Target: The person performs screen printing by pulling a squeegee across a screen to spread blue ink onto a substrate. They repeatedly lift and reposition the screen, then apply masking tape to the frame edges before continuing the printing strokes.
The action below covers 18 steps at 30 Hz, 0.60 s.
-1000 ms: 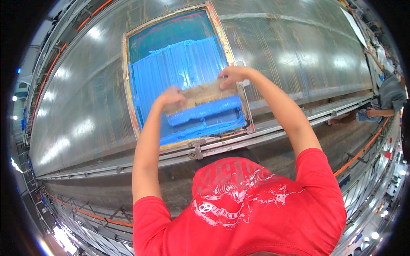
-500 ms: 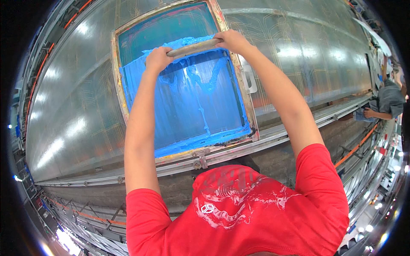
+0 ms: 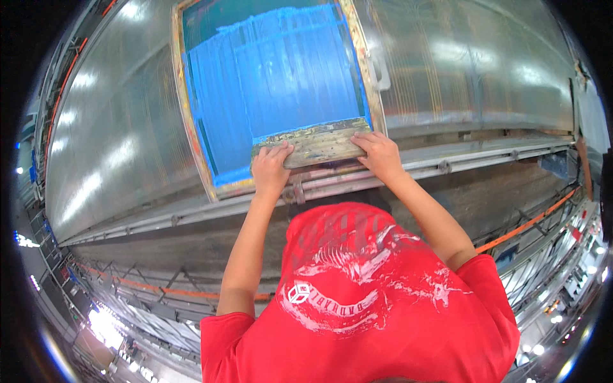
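Head view, screen frame (image 3: 363, 60), blue ink (image 3: 287, 76) inside, fingers (image 3: 278, 150) on squeegee (image 3: 324, 144)

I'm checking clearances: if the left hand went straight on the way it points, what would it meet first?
The wooden squeegee, which the left hand grips. Beyond its far edge, the line seems to run over or into the blue ink; depth is unclear from this single view.

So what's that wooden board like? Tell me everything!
The wooden board looks long, flat and worn, brownish-grey with dark specks and stains. Blue paste lines its far edge. It's slightly slanted at the near end of the frame, the left hand gripping its left end, the right hand its right.
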Each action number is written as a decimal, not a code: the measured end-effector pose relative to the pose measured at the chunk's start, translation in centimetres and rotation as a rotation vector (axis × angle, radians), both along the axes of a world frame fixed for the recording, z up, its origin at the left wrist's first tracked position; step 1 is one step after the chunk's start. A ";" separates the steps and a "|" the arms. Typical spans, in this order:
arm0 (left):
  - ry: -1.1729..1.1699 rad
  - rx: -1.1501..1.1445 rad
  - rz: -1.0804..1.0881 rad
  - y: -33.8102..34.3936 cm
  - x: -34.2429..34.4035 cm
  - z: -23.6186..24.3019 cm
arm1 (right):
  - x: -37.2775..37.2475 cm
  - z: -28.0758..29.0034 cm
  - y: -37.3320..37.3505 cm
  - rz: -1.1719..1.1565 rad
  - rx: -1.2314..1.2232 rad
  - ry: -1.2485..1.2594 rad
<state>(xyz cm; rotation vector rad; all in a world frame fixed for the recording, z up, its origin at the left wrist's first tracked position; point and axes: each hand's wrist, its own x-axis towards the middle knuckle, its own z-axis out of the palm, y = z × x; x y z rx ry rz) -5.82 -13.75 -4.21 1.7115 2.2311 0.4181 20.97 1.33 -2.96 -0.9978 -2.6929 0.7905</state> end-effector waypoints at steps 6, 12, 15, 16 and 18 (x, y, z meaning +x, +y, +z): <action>-0.032 0.008 0.008 -4.7 3.1 1.0 | 2.9 1.0 -3.8 0.099 0.033 -0.014; 0.025 -0.109 -0.109 -2.2 -0.1 2.5 | 1.0 1.1 1.5 0.230 -0.043 -0.045; 0.149 -0.298 -0.099 1.6 -1.7 3.7 | -1.5 1.4 5.6 0.217 -0.255 -0.112; 0.126 -0.383 -0.082 2.9 -2.1 3.9 | -2.4 1.4 6.9 0.203 -0.314 -0.135; 0.068 -0.457 -0.104 5.0 -3.5 3.2 | -4.1 0.3 8.8 0.234 -0.414 -0.302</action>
